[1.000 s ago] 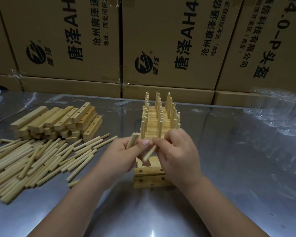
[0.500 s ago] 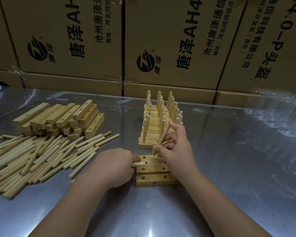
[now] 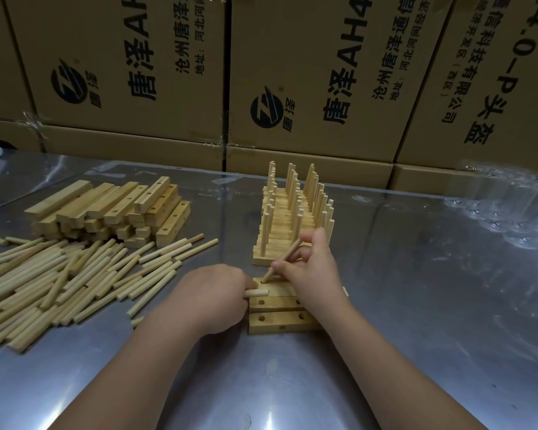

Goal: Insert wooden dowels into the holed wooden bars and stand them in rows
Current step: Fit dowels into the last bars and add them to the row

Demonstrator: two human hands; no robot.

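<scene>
Pale round wooden dowel (image 3: 285, 258) pinched low in the fingers (image 3: 292, 268) of the right hand (image 3: 316, 276), tilted, tip at the left hole of the farthest of three flat holed wooden bars (image 3: 280, 321), near on the shiny metal desk (image 3: 416, 305). Second dowel stub (image 3: 257, 293) clamped in the curled left hand (image 3: 212, 297). Probably light, stiff and smooth, so best gripped close to the entering end, then straightened upright. Finished pegged rows (image 3: 292, 212) just beyond; loose dowel heap (image 3: 59, 274) far left.

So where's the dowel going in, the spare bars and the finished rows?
Dowel going in (image 3: 288, 254): head view, mid-shaft.
Spare bars (image 3: 106, 203): head view, top of stack.
Finished rows (image 3: 261, 259): head view, nearest bar's front face.
</scene>
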